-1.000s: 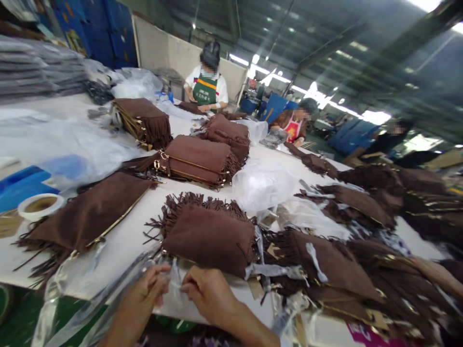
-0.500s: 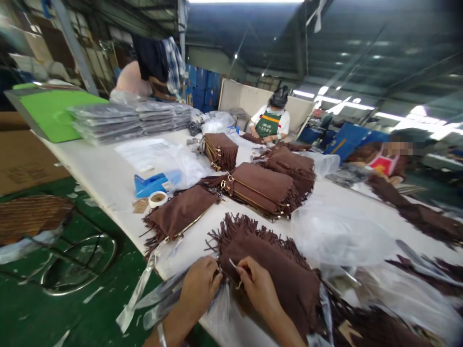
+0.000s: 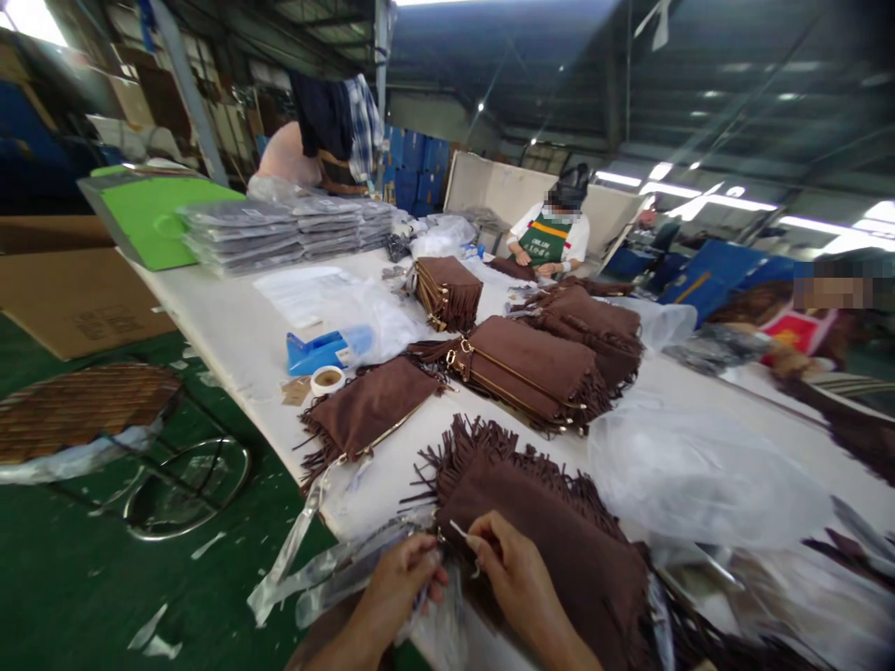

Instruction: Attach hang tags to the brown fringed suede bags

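Observation:
A dark brown fringed bag (image 3: 552, 531) lies before me at the table's near edge, its fringe pointing away. My right hand (image 3: 514, 568) is over its left part, thumb and finger pinching a thin white strip (image 3: 460, 529). At the bag's left corner my left hand (image 3: 406, 582) is closed, fingertips beside a small metal fitting; what it grips is hidden. Clear plastic wrap (image 3: 342, 568) hangs beneath and left of that hand. Another fringed bag (image 3: 378, 405) lies a little farther off, with a plastic-wrapped strap trailing over the edge.
Stacked brown bags (image 3: 528, 363) stand mid-table. A blue tape dispenser (image 3: 314, 352) and a tape roll (image 3: 326, 379) lie at the left. Clear plastic (image 3: 706, 475) spreads at the right. A co-worker in a green apron (image 3: 549, 240) works across the table. A stool (image 3: 90, 410) stands on the floor.
The view has turned slightly left, so the scene sits farther right. My left hand has tilted, showing more of its fingers. My right hand still pinches the white strip.

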Demonstrator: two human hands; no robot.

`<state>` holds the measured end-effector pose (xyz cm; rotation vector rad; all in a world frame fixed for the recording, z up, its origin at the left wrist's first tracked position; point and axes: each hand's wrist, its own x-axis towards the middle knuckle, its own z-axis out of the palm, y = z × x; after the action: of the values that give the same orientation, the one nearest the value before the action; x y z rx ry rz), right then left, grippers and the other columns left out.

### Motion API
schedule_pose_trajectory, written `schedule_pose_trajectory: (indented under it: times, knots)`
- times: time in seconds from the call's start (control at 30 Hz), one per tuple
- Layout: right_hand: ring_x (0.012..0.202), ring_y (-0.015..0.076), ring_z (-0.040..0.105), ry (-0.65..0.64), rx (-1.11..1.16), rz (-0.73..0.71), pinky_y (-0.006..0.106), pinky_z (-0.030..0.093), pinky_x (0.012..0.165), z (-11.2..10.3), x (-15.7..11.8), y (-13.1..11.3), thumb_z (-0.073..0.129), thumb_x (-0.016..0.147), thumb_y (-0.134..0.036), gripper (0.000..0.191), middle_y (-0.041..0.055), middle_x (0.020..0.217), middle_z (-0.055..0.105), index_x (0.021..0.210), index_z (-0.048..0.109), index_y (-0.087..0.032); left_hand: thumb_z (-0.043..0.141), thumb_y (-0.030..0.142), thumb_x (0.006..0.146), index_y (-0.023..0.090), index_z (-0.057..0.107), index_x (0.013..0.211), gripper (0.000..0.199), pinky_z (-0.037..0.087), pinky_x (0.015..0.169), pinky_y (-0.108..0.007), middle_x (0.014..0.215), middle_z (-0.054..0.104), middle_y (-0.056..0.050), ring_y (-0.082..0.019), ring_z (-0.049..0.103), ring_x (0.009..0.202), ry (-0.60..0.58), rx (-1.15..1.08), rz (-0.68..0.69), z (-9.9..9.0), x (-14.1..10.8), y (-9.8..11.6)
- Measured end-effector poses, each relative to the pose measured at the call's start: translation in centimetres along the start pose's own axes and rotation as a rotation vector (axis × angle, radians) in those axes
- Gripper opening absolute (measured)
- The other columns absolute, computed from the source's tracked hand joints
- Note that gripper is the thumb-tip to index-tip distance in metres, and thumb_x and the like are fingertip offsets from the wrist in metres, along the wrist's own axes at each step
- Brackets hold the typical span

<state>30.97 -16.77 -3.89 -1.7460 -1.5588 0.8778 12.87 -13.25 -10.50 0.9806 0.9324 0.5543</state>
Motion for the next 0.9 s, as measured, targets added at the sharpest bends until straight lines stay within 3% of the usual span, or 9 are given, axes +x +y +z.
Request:
schedule_pose_trajectory:
  times: [0.1,0.2,0.27,0.4,0.47,0.6,0.77,0.9]
  knots:
    - [0.071,0.0161,0.056,0.013,-0.011,-0.026,0.026,0.039,0.066,0.1,0.4,-0.4,0.046,0.096,-0.028,0.016,0.0003,0.078,0.06,0.085,0.056,-0.02,0.055,0.042,0.078,0.015,0.058,0.099,0.034,0.037,0.052,-0.027,0.069,0.065,-0.003,-0.015,0.056,0.051,-0.071,0.116,0.053,0.2,-0.9,1.1]
    - [0.071,0.0157,0.056,-0.023,-0.005,-0.036,0.026,0.038,0.066,0.3,0.5,-0.5,0.047,0.095,-0.026,0.016,-0.0005,0.076,0.06,0.085,0.056,-0.02,0.05,0.027,0.083,0.02,0.064,0.09,0.017,0.041,0.06,-0.03,0.07,0.066,-0.002,-0.02,0.062,0.064,-0.144,0.534,0.136,-0.6,-2.3,2.7]
    - [0.07,0.0155,0.057,-0.05,-0.01,-0.018,0.026,0.038,0.065,0.4,0.4,-0.4,0.048,0.094,-0.025,0.015,-0.0013,0.074,0.06,0.083,0.057,-0.02,0.048,0.027,0.09,0.021,0.067,0.087,0.02,0.044,0.071,-0.034,0.079,0.068,-0.005,-0.024,0.064,0.079,-0.071,0.876,0.204,-1.5,-2.9,3.8]
    - [0.07,0.0157,0.057,-0.061,-0.064,0.013,0.027,0.037,0.065,0.8,0.5,-0.1,0.049,0.092,-0.024,0.012,-0.0017,0.075,0.061,0.083,0.057,-0.021,0.043,0.019,0.096,0.02,0.058,0.121,0.03,0.042,0.095,-0.04,0.117,0.062,-0.009,-0.026,0.055,0.108,0.156,1.172,0.379,-2.6,-2.0,5.1]
    - [0.07,0.0157,0.057,-0.062,-0.082,0.015,0.027,0.037,0.065,0.9,0.6,-0.1,0.049,0.092,-0.024,0.012,-0.0018,0.074,0.06,0.083,0.057,-0.021,0.049,0.016,0.093,0.021,0.056,0.123,0.031,0.042,0.096,-0.041,0.121,0.059,-0.008,-0.026,0.05,0.111,0.139,1.287,0.462,-2.5,-0.9,5.1]
    - [0.068,0.0152,0.056,-0.062,-0.058,0.014,0.026,0.037,0.064,0.9,0.6,-0.4,0.048,0.092,-0.026,0.015,-0.0016,0.073,0.059,0.082,0.056,-0.02,0.05,0.018,0.094,0.02,0.061,0.103,0.014,0.043,0.085,-0.043,0.105,0.06,-0.007,-0.028,0.049,0.102,0.084,1.546,0.565,-1.9,1.2,4.9]
    - [0.065,0.0145,0.055,-0.067,0.044,0.044,0.025,0.038,0.061,0.3,0.1,-0.8,0.048,0.092,-0.029,0.016,-0.002,0.07,0.057,0.081,0.056,-0.02,0.045,0.015,0.095,0.017,0.061,0.092,0.015,0.042,0.086,-0.042,0.097,0.06,-0.008,-0.027,0.051,0.098,0.01,1.619,0.628,-1.8,0.6,6.4]
    - [0.064,0.0139,0.053,-0.106,0.129,0.048,0.024,0.038,0.059,-0.3,-0.3,-1.0,0.049,0.093,-0.032,0.018,-0.0022,0.07,0.057,0.082,0.056,-0.019,0.039,0.018,0.096,0.018,0.059,0.096,0.02,0.043,0.077,-0.037,0.096,0.063,-0.008,-0.024,0.058,0.087,-0.057,1.418,0.487,-2.3,-2.0,7.7]
